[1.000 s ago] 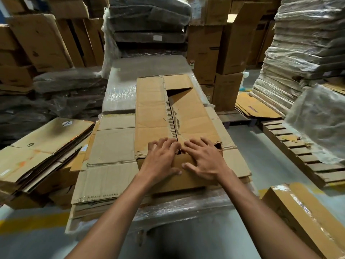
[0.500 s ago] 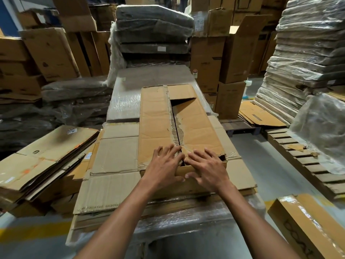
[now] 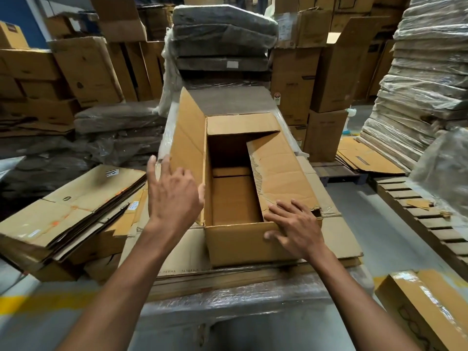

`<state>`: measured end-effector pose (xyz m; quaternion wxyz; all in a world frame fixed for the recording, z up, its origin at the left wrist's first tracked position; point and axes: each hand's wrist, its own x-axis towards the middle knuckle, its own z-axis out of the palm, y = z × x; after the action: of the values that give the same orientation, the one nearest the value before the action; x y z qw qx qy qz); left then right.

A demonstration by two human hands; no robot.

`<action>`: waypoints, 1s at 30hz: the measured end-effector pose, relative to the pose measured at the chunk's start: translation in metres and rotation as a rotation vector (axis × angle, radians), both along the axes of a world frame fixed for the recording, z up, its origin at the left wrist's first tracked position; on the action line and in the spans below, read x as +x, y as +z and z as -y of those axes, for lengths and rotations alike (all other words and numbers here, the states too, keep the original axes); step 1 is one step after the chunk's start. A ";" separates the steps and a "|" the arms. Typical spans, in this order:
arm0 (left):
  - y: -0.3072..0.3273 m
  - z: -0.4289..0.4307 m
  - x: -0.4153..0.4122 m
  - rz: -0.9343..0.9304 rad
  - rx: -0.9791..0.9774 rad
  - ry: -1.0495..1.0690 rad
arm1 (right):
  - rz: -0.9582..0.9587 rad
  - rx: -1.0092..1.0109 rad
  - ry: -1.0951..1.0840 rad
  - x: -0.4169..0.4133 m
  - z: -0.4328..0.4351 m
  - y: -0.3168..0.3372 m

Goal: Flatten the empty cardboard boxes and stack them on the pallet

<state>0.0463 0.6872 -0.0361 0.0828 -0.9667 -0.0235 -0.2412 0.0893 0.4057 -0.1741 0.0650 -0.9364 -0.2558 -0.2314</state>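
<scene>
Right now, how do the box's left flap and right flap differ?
The left flap stands raised; the right flap lies folded over part of the box. The left flap's edge is clean; the right flap's inner edge is torn. The right hand rests on the right flap; the left hand is beside the left flap. Both are brown cardboard.

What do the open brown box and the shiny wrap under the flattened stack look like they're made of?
The open brown box looks like corrugated cardboard, matte finish: its torn flap edge shows wavy fluting. The shiny wrap is probably clear plastic stretch film, judging by glossy wrinkles.
</scene>
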 end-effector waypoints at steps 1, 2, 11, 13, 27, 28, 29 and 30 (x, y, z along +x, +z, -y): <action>-0.005 -0.002 0.003 -0.107 -0.007 0.064 | 0.014 0.006 0.002 0.001 0.000 -0.001; -0.012 -0.003 0.007 -0.196 -0.025 0.106 | 0.021 0.010 0.004 0.001 -0.001 -0.001; -0.076 0.014 0.035 -0.529 -0.615 0.210 | -0.047 0.014 -0.021 -0.001 -0.002 0.000; -0.086 0.013 0.038 -0.513 -0.693 0.186 | -0.123 0.082 -0.030 -0.003 -0.004 0.006; -0.092 0.002 0.024 -0.379 -1.018 0.067 | -0.777 0.620 -0.190 0.043 -0.212 0.057; -0.093 -0.003 0.021 -0.411 -1.062 0.038 | -0.792 0.610 -0.214 0.046 -0.217 0.057; -0.094 -0.008 0.017 -0.424 -1.106 0.005 | -0.784 0.590 -0.223 0.050 -0.219 0.057; -0.095 -0.013 0.014 -0.422 -1.161 -0.030 | -0.770 0.560 -0.225 0.051 -0.219 0.058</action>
<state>0.0606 0.7002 -0.1315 -0.4575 -0.8810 -0.1204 0.0063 0.1408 0.6251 -0.1156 0.3789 -0.9222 -0.0384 0.0663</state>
